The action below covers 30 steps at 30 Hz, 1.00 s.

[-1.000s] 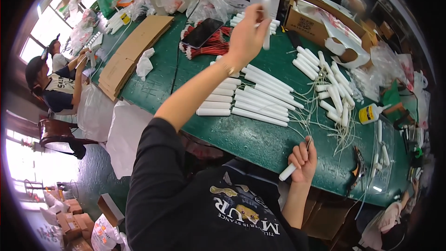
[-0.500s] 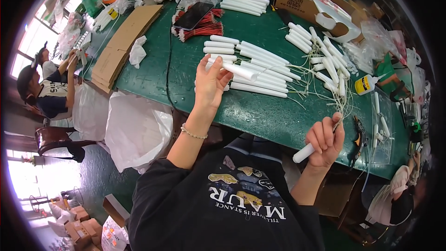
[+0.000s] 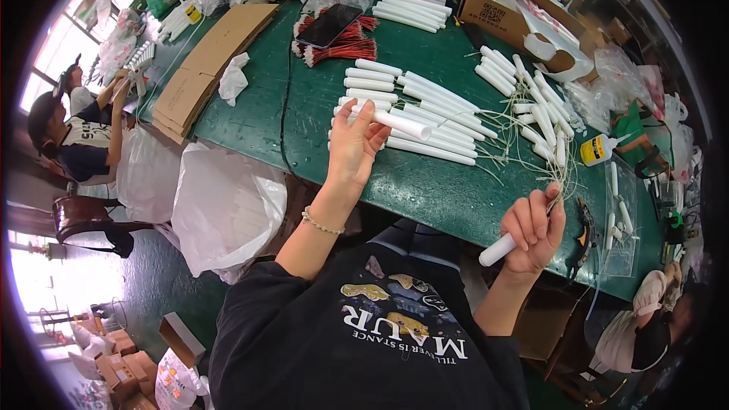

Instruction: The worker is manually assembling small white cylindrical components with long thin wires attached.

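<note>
My left hand [image 3: 352, 144] pinches a white hollow tube [image 3: 406, 124] between thumb and fingers, its open end facing right. It is raised over rows of white tubes [image 3: 437, 95] that lie on the green table. My right hand [image 3: 534, 229], closed near the table's front edge, has a second white tube [image 3: 497, 250] sticking out below the fingers. Thin pale wires [image 3: 560, 173] run from its fingertips to a loose heap of wired white tubes [image 3: 541, 118]. What the right fingertips pinch among the wires is too small to make out.
On the green table [image 3: 250, 133] lie a glue bottle [image 3: 596, 149], orange-and-black pliers [image 3: 583, 231], a phone [image 3: 330, 25] on red wire bundles [image 3: 342, 52], and flat cardboard [image 3: 205, 68]. A cardboard box [image 3: 497, 11] stands at the back. Other people sit left, right and far.
The whole view has shifted slightly, so the table's things appear further right. Both hands keep their tubes, with little visible movement of their own.
</note>
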{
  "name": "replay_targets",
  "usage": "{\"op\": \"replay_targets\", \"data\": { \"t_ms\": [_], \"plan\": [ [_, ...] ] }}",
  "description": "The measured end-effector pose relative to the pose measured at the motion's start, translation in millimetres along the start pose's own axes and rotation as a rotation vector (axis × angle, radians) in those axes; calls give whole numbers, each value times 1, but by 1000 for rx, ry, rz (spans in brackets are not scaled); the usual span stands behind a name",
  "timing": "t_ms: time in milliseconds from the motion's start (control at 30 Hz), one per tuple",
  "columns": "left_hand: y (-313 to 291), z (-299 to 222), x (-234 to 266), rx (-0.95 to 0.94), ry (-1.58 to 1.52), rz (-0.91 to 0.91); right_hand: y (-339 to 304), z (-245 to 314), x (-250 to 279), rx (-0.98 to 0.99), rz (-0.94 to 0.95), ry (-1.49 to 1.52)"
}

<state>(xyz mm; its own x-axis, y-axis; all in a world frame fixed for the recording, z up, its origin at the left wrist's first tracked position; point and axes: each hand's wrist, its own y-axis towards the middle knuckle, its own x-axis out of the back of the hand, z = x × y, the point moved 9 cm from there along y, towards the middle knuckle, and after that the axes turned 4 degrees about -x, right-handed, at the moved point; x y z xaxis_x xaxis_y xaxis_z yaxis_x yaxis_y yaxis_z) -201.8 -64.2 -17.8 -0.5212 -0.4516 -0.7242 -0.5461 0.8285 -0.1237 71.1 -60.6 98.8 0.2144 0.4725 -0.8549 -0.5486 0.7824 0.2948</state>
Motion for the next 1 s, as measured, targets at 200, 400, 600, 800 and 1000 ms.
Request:
{"op": "replay_targets", "data": {
  "t_ms": [200,400,600,800,1000],
  "plan": [
    [2,0,3,-11,-2,-17,5,-2,3,-1,-25,25],
    [3,1,4,-4,-3,-19,6,-4,-3,-1,1,20],
    [1,1,3,-4,-9,5,9,-8,3,-19,-44,2],
    [0,0,4,1,-11,-10,10,-10,4,-19,-26,17],
    [0,3,5,16,-1,-12,13,-8,6,-6,-49,17]
  ]
}}
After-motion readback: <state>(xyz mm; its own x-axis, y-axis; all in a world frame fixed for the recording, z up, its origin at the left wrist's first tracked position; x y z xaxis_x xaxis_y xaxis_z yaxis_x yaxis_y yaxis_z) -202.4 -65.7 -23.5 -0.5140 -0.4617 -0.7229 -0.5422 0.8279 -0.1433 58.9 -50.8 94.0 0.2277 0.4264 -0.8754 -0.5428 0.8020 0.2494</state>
